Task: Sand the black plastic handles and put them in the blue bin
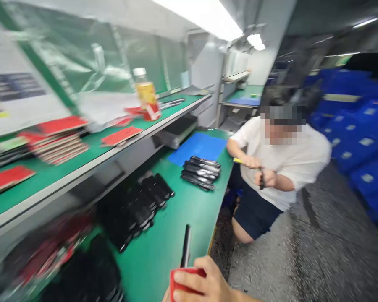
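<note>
My right hand (pixel 208 282), at the bottom of the view, has its fingers closed over a red pad (pixel 189 280). A slim black bar (pixel 186 245) sticks up from behind the pad; its lower end is hidden. Only a sliver of skin, apparently my left hand (pixel 165 295), shows at the bottom edge left of the pad, its fingers out of sight. To the left, a row of black parts (pixel 138 205) lies on the green bench (pixel 154 256). Farther along rests a bundle of shiny black parts (pixel 201 172).
A shelf (pixel 113 149) above the bench carries stacked red pads (pixel 56 140) and a drink bottle (pixel 147 94). Beyond the bench end sits a co-worker (pixel 277 159) handling a dark part. Blue crates (pixel 365 138) are piled at right. A blue sheet (pixel 198 147) covers the bench's far end.
</note>
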Tool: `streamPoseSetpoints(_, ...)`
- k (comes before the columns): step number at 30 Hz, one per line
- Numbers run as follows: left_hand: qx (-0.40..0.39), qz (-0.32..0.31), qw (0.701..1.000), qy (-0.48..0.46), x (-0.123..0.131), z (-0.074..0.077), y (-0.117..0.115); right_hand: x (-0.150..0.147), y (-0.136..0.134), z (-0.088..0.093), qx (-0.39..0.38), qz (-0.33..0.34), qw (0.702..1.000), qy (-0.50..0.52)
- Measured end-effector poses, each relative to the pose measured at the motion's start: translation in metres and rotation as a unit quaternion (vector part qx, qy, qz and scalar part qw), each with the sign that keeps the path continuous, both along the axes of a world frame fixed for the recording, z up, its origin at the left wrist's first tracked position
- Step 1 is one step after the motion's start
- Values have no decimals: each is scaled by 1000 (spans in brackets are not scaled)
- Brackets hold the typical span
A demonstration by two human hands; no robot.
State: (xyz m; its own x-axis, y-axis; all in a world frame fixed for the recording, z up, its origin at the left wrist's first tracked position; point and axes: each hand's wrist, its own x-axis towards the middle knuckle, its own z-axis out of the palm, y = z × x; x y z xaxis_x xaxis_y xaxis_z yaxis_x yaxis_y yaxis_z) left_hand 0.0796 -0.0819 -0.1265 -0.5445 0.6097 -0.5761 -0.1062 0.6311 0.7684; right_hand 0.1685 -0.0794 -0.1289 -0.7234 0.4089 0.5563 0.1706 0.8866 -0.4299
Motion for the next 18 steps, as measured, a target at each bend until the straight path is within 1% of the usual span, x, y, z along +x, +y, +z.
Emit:
streamPoseSetpoints(1,25,-19,1000,5,9,-1,16,-1,17,11,0,-16,1000,4)
streamPoseSetpoints(2,72,-36,997,-15,19,0,33,0,34,21,-27,-57,998,13)
streamPoseSetpoints(3,126,-53,990,-37,28,1,51,4,49,28,-68,-115,991,30)
streamPoseSetpoints(4,177,-69,980,-57,36,3,67,8,61,31,-115,-179,976,47)
streamPoseSetpoints(5,217,-85,970,-75,42,5,82,13,70,30,-162,-236,956,65)
streamPoseSetpoints(6,237,-98,963,-88,45,7,94,17,76,23,-202,-277,936,83)
streamPoseSetpoints(7,241,-105,960,-93,47,9,103,20,79,12,-237,-298,919,100)
streamPoseSetpoints(8,233,-105,963,-92,46,10,111,23,80,-3,-265,-301,909,115)
streamPoseSetpoints(10,211,-99,968,-87,45,10,121,24,78,-38,-305,-281,900,133)
streamPoseSetpoints(12,195,-93,972,-88,47,8,130,20,76,-71,-319,-260,900,143)
streamPoseSetpoints(13,187,-91,974,-90,49,6,136,17,75,-83,-319,-253,901,148)
streamPoseSetpoints(15,171,-89,976,-98,58,2,153,9,78,-99,-313,-242,904,159)
streamPoseSetpoints(16,163,-88,977,-102,64,0,163,6,82,-102,-309,-245,903,169)
streamPoseSetpoints(18,150,-92,978,-110,78,-4,188,2,96,-102,-299,-270,893,200)
